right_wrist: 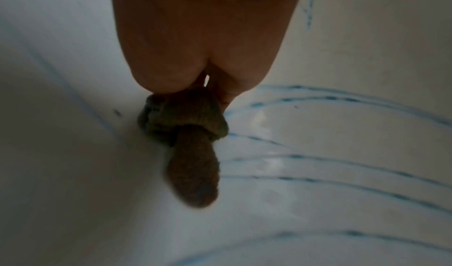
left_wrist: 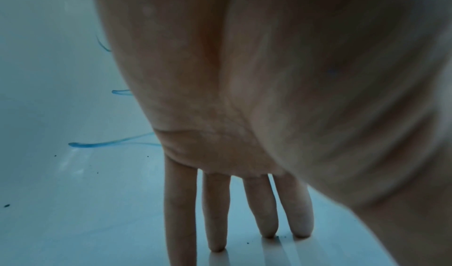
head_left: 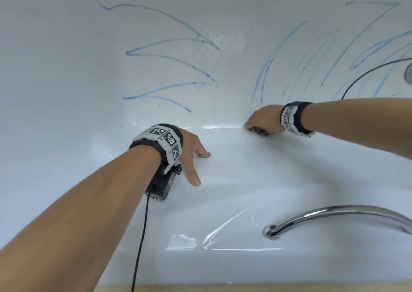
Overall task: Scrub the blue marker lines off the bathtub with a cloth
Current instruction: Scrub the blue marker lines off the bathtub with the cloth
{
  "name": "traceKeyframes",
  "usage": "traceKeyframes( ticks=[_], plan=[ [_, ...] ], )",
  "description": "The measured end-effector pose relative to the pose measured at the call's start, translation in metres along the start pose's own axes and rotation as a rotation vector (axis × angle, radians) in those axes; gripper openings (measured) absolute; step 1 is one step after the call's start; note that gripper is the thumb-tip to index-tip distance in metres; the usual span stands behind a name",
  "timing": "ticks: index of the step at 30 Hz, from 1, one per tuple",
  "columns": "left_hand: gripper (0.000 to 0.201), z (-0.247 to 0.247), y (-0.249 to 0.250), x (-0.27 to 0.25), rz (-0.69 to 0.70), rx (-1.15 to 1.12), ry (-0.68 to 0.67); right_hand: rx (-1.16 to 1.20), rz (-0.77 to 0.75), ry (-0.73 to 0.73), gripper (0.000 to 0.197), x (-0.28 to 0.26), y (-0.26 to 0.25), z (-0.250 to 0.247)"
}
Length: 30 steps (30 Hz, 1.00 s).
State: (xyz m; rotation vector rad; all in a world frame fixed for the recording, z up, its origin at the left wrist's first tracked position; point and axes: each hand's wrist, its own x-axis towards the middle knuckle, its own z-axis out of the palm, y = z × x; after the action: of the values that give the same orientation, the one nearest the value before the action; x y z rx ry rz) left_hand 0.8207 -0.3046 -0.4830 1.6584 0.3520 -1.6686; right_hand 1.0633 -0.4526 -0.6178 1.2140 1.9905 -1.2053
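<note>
Blue marker lines [head_left: 169, 55] zigzag over the white bathtub's [head_left: 66, 73] far wall, and more blue strokes [head_left: 296, 64] fan out to the right. My right hand [head_left: 258, 124] grips a bunched dark cloth [head_left: 259, 131] and presses it on the tub where the floor meets the wall, at the foot of the right strokes. The right wrist view shows the cloth [right_wrist: 181, 117] wadded under the curled fingers, with blue lines [right_wrist: 342, 165] just beside it. My left hand [head_left: 194, 155] rests flat on the tub floor with straight fingers [left_wrist: 217, 212], holding nothing.
A chrome faucet spout [head_left: 334, 218] arches over the tub's near side at the lower right. A black cable [head_left: 367, 73] curves across the right wall by a metal fitting [head_left: 409, 73]. Small dark specks [left_wrist: 7, 205] dot the tub floor.
</note>
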Motion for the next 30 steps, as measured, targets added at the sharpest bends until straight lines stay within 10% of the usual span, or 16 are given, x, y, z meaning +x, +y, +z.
traceKeyframes(
  ticks=[7, 13, 19, 30],
  plan=[
    [0.108, -0.003, 0.007, -0.002, -0.025, 0.025, -0.001, 0.262, 0.240, 0.176, 0.013, -0.017, 0.019, 0.021],
    [0.104, 0.000, 0.011, -0.006, -0.036, -0.001, -0.009, 0.349, 0.084, -0.128, 0.002, -0.034, 0.006, 0.024],
    [0.094, 0.006, 0.012, -0.014, -0.035, -0.086, 0.021, 0.548, -0.053, 0.135, 0.005, -0.061, -0.048, -0.017],
    [0.095, -0.016, 0.049, -0.019, -0.105, 0.148, -0.018, 0.294, -0.047, -0.053, 0.005, -0.054, -0.035, 0.000]
  ],
)
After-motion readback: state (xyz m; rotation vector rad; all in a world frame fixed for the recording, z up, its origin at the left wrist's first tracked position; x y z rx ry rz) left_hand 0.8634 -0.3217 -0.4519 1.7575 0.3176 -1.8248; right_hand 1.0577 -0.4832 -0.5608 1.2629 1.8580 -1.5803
